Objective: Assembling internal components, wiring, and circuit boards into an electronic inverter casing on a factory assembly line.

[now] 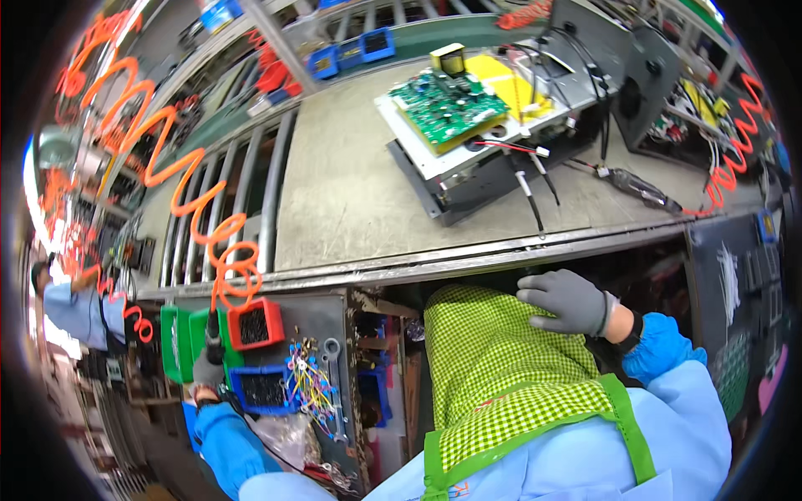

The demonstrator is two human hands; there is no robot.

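My left hand (206, 369), in a grey glove, is at the parts bins on the left. Its fingers are closed round a dark air screwdriver (214, 341), which joins the end of an orange coiled hose (238, 263). Around it sit green bins (175, 342), a red bin (256, 324) of dark screws and a blue bin (262, 389) of small dark parts. My right hand (568, 302), also gloved, rests on the green checked apron (501, 351) over my lap. Its fingers are stretched out and it holds nothing.
On the bench (334, 200) stands a metal chassis (434, 188) with a green circuit board (451, 108) and loose cables. A second air screwdriver (642, 190) lies to its right. Rollers (251, 196) adjoin on the left. A wrench (334, 376) lies beside coloured wires (307, 380). Another person (79, 309) is far left.
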